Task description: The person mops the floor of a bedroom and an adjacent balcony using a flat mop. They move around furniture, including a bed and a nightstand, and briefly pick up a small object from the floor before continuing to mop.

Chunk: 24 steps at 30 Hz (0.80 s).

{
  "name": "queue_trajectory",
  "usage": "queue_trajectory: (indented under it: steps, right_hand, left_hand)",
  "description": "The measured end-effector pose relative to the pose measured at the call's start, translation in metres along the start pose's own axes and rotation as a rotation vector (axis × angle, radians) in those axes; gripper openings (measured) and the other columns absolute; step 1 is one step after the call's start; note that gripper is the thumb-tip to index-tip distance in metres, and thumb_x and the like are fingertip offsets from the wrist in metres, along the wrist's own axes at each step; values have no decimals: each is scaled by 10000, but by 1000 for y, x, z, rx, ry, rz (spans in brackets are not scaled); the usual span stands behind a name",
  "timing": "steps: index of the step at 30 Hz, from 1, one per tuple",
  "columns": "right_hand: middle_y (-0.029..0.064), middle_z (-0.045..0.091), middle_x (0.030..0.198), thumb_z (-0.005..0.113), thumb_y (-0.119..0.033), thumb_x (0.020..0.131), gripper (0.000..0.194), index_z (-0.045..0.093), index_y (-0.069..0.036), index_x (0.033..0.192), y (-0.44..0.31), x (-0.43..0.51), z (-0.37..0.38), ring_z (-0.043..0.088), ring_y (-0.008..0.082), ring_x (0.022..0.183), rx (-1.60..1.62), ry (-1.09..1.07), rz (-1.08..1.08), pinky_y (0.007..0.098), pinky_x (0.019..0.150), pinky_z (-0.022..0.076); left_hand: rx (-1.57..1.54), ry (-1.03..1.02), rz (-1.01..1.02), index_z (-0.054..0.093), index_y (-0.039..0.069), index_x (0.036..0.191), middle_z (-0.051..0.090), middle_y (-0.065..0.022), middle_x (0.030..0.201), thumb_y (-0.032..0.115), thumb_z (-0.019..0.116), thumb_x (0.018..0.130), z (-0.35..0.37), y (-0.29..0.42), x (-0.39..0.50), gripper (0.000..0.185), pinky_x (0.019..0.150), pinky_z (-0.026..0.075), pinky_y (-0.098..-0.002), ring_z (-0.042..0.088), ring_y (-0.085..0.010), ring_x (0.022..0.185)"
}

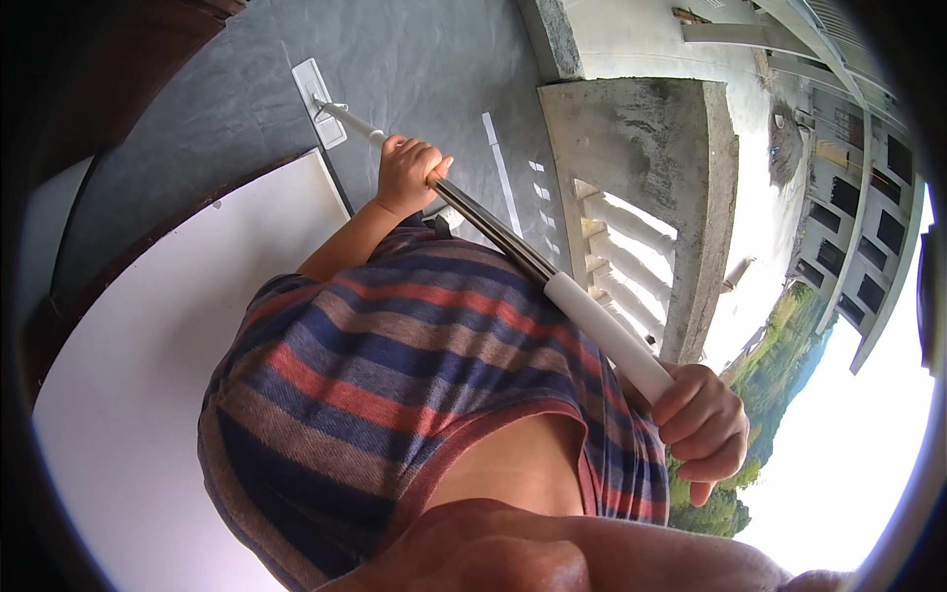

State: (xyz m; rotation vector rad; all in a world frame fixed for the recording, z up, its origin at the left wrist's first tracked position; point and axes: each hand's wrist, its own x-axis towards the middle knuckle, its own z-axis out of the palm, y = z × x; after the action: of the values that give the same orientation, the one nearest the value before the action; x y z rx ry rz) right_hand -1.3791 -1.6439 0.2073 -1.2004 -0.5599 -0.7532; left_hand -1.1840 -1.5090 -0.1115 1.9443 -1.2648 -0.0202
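Note:
A flat mop with a white rectangular head (319, 103) rests on the grey floor (429, 59). Its pole (496, 227) runs diagonally across the front of my striped shirt, from the head at upper left to the lower right. My left hand (410, 174) is closed around the pole's lower part, just above a white joint. At the other end my right hand (703, 429) is wrapped around the top of the long white grip (607, 333). Bright metal tube shows between the hands. The underside of the mop head is hidden.
A large white panel (163, 325) with a dark edge stands close on my left. To the right is a rough concrete parapet (629, 140) with white balusters (629, 259). Strips of sunlight lie on the floor beside it. A dark red surface (111, 74) is at upper left.

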Motion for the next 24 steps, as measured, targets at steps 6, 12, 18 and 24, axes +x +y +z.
queue_trajectory:
  steps: [6,12,18,24]
  right_hand:
    - [7,423,444,610,-207,838,282,533,-28,634,26,0,1,421,131,364,-25,-90,78,278,420,357]
    - [30,485,505,626,-282,806,277,558,-38,695,90,-9,-9,490,185,459,-100,-207,174,335,554,409]
    - [84,537,704,630,-166,664,174,567,-53,782,190,3,-25,529,283,674,-319,-233,290,405,759,399]
    - [77,510,684,532,-241,793,223,518,-23,840,197,38,-67,508,236,687,-323,-45,333,463,809,387]
  left_hand:
    - [63,69,7,444,124,609,498,-7,584,214,616,805,0,-40,9,276,732,352,-354,514,-205,616]
    - [198,114,-64,444,137,612,521,7,606,233,654,781,-3,-122,38,287,702,335,-360,543,-203,659]
    - [522,-137,-219,542,153,799,596,43,882,380,614,821,-18,-242,91,239,765,376,-396,563,-232,904]
    - [346,-237,-13,607,116,802,615,-69,936,326,639,779,-20,-286,158,214,747,464,-417,574,-292,912]
